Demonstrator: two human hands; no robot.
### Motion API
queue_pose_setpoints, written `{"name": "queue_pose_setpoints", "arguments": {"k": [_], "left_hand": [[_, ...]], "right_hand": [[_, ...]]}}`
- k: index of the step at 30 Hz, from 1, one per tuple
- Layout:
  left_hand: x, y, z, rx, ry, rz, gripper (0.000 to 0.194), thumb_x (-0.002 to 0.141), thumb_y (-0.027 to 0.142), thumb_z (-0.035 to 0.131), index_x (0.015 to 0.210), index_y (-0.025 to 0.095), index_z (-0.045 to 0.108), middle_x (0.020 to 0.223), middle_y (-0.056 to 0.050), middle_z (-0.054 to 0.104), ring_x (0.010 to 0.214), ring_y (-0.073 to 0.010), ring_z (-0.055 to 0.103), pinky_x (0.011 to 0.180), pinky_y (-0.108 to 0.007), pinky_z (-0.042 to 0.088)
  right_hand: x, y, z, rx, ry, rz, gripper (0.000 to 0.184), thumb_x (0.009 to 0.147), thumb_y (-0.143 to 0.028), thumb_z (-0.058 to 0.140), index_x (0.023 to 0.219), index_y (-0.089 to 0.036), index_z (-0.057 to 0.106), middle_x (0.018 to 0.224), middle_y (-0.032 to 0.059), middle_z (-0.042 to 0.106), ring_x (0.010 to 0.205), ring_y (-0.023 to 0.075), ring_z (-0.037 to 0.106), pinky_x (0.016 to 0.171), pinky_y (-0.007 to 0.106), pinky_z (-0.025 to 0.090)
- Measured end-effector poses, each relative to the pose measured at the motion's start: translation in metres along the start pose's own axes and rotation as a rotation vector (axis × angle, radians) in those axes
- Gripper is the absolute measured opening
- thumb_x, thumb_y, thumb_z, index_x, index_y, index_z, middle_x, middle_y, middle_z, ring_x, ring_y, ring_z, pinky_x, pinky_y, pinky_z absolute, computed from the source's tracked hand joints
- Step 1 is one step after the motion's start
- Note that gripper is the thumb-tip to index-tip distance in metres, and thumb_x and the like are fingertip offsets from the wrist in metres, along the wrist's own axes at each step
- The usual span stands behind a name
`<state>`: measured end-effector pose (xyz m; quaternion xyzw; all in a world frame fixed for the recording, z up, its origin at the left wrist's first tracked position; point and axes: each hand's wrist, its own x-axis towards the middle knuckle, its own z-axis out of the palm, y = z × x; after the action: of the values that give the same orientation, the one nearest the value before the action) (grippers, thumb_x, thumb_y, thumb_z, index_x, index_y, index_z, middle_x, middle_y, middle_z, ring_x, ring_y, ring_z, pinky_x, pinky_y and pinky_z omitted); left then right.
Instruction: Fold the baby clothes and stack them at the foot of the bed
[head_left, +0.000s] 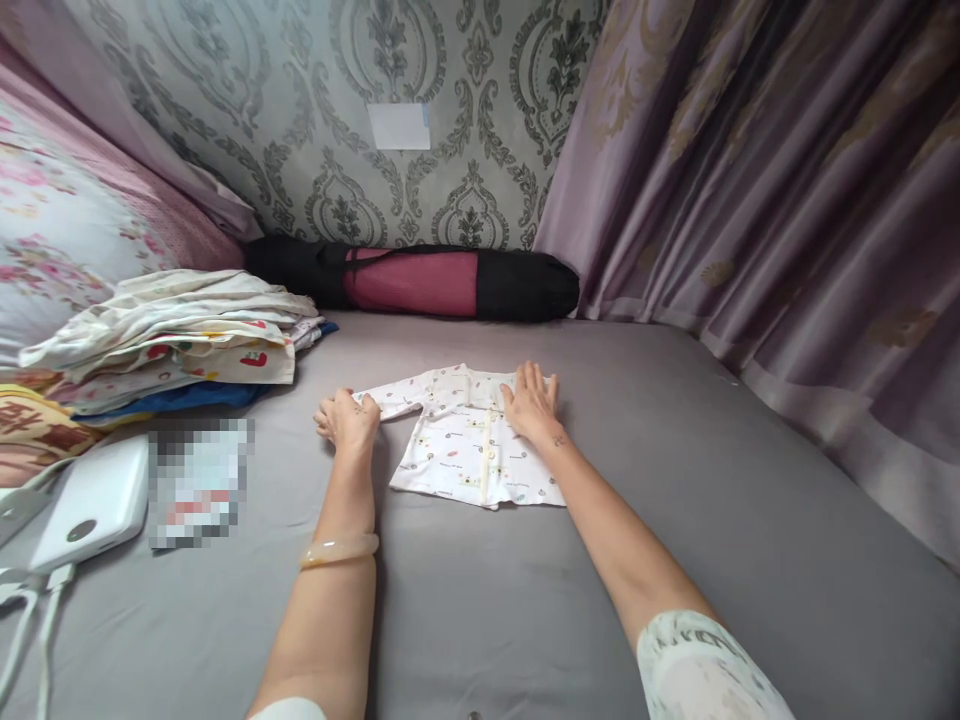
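Our left hand (pixel 347 420) curls around a cuff of the small printed shirt (pixel 450 455); our right hand (pixel 532 405) presses open on the opposite shoulder. The shirt lies flat on the grey sheet (pixel 465 610), one sleeve outstretched, the other unclear. Further left, clothes (pixel 180 330) sit piled.

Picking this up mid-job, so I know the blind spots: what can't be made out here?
All in the head view:
- Printed button-front shirt: one cuff, hidden by left hand; other sleeve, mostly by right hand.
- Item beside white power bank: pixelated.
- White cables: cut off by picture edges.
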<state>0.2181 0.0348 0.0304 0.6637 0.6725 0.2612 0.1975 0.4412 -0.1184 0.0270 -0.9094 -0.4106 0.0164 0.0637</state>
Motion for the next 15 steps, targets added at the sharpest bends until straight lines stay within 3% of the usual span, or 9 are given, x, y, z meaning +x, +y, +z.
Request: {"name": "queue_pose_setpoints", "arguments": {"k": [5,10,15], "left_hand": [[0.004,-0.007,-0.010,0.047,0.041,-0.113,0.041,0.084,0.035,0.051,0.116,0.010,0.055,0.132,-0.027,0.046,0.128,-0.0431,0.039,0.100,-0.057,0.037],[0.011,-0.012,-0.014,0.084,-0.002,-0.168,0.045,0.085,0.036,0.052,0.118,0.006,0.056,0.133,-0.028,0.047,0.128,-0.0423,0.040,0.102,-0.051,0.038],[0.016,-0.012,-0.013,0.124,-0.010,-0.198,0.042,0.085,0.035,0.054,0.118,0.008,0.058,0.132,-0.024,0.051,0.128,-0.0386,0.043,0.104,-0.047,0.038]], "right_hand": [[-0.012,-0.044,0.002,0.108,-0.114,-0.282,0.068,0.100,-0.046,0.014,0.156,-0.007,0.017,0.163,0.0080,0.010,0.150,0.0201,0.003,0.120,0.040,-0.003],[-0.012,-0.053,0.011,0.106,-0.169,-0.304,0.070,0.100,-0.046,0.017,0.155,-0.003,0.017,0.162,0.0111,0.012,0.150,0.0217,0.006,0.120,0.040,0.000],[-0.006,-0.054,0.003,0.089,-0.195,-0.297,0.066,0.101,-0.045,0.020,0.153,-0.005,0.024,0.161,0.0137,0.020,0.148,0.0253,0.014,0.119,0.044,0.006]]}}
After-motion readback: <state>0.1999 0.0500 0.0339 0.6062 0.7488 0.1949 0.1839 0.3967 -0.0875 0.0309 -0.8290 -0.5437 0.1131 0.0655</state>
